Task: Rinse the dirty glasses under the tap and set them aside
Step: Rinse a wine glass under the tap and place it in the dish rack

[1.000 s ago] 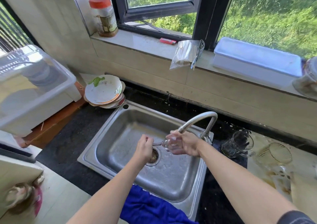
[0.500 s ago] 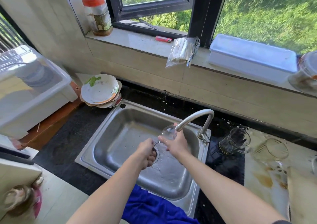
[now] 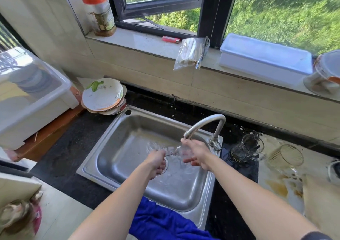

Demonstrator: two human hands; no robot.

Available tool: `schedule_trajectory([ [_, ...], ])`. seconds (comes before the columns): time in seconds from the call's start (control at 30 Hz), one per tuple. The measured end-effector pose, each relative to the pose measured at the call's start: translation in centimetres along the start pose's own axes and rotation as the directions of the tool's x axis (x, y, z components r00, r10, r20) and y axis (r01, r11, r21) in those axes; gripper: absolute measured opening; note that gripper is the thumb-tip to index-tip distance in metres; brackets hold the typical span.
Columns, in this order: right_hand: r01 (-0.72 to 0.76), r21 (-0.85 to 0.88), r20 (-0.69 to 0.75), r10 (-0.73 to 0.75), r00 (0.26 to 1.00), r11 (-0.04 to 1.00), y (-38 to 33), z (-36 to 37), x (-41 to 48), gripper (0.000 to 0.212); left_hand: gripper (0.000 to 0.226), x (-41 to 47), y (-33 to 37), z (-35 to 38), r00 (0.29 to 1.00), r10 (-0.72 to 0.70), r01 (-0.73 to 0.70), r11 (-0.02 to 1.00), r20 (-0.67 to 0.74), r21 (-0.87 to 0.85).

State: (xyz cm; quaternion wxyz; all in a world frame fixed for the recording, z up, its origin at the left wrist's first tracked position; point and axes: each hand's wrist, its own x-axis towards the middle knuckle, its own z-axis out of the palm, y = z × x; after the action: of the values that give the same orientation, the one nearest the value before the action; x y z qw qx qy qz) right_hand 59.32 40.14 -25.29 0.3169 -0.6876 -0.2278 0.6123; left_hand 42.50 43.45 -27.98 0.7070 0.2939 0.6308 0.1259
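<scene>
You are in the rinsing step. Your left grip is curled tight round the thin stem of a clear stemmed glass, and your right grip is wrapped about its bowl, so both are clamped on the same piece. The glass lies roughly on its side just under the mouth of the curved steel tap, above the drain of the stainless steel sink, with water running over it and across the basin floor. How clean it is I cannot tell. The next move, as I judge it, calls for tipping the water out and carrying it to a spot on the worktop, gently, since wet thin glass slips and a stem can snap. Two more wait right of the tap: a clear glass mug on the black stone worktop, and beside it a brown-stained glass tumbler lying tipped on a pale, spattered surface. A blue cloth hangs over the sink's near edge, and a stack of dirty white plates sits at its far left corner. A black-framed window looks onto sunlit grass.
</scene>
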Motion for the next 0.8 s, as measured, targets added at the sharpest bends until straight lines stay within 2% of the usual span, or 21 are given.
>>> schedule_trajectory([
  [0.03,0.05,0.001,-0.008,-0.05,0.999,0.999,0.2,-0.5,-0.1,0.034,0.007,0.4,0.2,0.4,0.998,0.057,-0.057,0.998,-0.031,-0.011],
  [0.1,0.18,-0.002,-0.069,-0.179,0.981,0.984,0.4,-1.2,-0.6,0.028,0.029,1.1,0.7,1.8,0.989,0.133,-0.136,0.99,-0.064,-0.039],
  [0.17,0.284,-0.031,-0.05,-0.285,0.957,0.958,0.6,-1.6,-1.5,0.03,0.047,1.8,0.9,3.3,0.983,0.145,-0.155,0.984,-0.11,-0.087],
  [0.23,0.35,-0.102,-0.03,-0.354,0.935,0.931,1.1,-2.2,-2.2,0.039,0.051,2.2,1.1,4.5,0.986,0.124,-0.138,0.981,-0.108,-0.134],
  [0.37,0.447,-0.337,-0.038,-0.487,0.873,0.828,1.2,-3.6,-4.2,0.048,0.041,2.5,1.2,6.6,0.995,0.078,-0.087,0.985,-0.065,-0.148],
  [0.43,0.464,-0.388,-0.057,-0.524,0.85,0.796,1.3,-3.9,-4.8,0.05,0.032,2.4,1.3,7.5,0.996,0.068,-0.075,0.986,-0.052,-0.148],
  [0.53,0.442,-0.434,-0.154,-0.548,0.823,0.785,1.4,-4.4,-5.2,0.051,0.016,2.1,1.5,8.6,0.997,0.077,-0.08,0.99,-0.032,-0.116],
  [0.63,0.437,-0.462,-0.107,-0.537,0.836,0.772,1.4,-4.6,-5.1,0.051,0.017,2.4,1.5,8.8,0.991,0.085,-0.094,0.992,-0.1,-0.083],
  [0.73,0.424,-0.406,-0.185,-0.527,0.829,0.809,1.7,-4.6,-4.7,0.05,0.007,2.5,1.7,8.6,0.988,0.131,-0.137,0.988,-0.086,-0.07],
  [0.8,0.416,-0.421,-0.15,-0.514,0.845,0.806,1.7,-4.5,-4.5,0.05,0.007,2.4,1.7,8.1,0.984,0.129,-0.133,0.991,-0.121,-0.03],
])
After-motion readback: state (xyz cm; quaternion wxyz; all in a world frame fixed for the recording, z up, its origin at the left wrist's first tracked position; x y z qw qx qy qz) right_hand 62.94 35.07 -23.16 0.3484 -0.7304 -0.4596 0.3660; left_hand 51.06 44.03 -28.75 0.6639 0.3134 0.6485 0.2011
